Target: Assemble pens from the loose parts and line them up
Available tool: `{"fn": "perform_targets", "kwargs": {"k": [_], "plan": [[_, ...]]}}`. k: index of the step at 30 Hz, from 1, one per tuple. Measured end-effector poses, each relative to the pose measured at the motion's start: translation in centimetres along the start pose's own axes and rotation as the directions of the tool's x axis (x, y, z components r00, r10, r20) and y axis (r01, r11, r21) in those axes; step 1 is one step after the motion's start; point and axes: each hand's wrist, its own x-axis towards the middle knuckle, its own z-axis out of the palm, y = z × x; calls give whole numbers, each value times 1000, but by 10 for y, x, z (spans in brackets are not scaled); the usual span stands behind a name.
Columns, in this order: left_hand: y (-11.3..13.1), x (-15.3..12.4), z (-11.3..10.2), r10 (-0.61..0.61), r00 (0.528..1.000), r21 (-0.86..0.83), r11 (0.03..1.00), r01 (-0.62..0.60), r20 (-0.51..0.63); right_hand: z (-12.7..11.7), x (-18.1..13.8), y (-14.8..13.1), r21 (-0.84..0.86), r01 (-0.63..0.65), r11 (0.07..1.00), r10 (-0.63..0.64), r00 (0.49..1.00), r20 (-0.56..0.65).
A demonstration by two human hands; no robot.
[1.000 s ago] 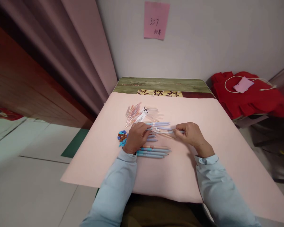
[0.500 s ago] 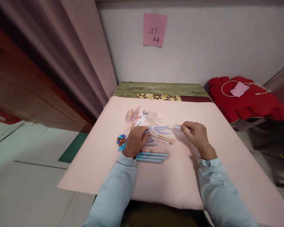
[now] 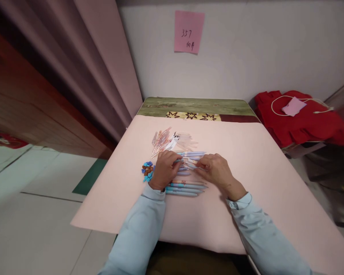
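Observation:
A heap of blue and pinkish pens [image 3: 186,185] lies on a pink sheet [image 3: 246,160] that covers the table. My left hand [image 3: 164,170] is curled over the left side of the heap, its fingers closed on a pen part. My right hand [image 3: 215,170] has its fingers pinched on a pen part at the heap's middle, close to the left hand's fingertips. Behind the hands lies a bunch of clear pen refills and tubes [image 3: 169,139]. Beside my left hand sits a small pile of blue and brown caps [image 3: 147,170].
The table's green far edge [image 3: 195,105] meets a grey wall with a pink note [image 3: 188,31]. A curtain [image 3: 103,65] hangs on the left. On the right, a red cloth pile [image 3: 301,120] carries a white cord and a pink slip. Tiled floor lies at the left.
My right hand, which had drawn away to the right with a blue pen part, has come back left to the heap beside my left hand. The left hand has barely moved.

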Motion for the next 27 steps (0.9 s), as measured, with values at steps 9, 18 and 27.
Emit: {"fn": "perform_targets", "kwargs": {"k": [9,18,27], "plan": [[-1,0,4,-36,997,-14,999,35,-75,-3,-3,-7,136,-82,987,85,996,-16],[19,-9,-31,-117,978,-151,984,91,-171,-3,-45,-41,-73,-47,996,56,989,137],[34,-55,-8,33,999,-8,999,-32,16,9,-47,-41,44,-112,993,113,993,-24]]}}
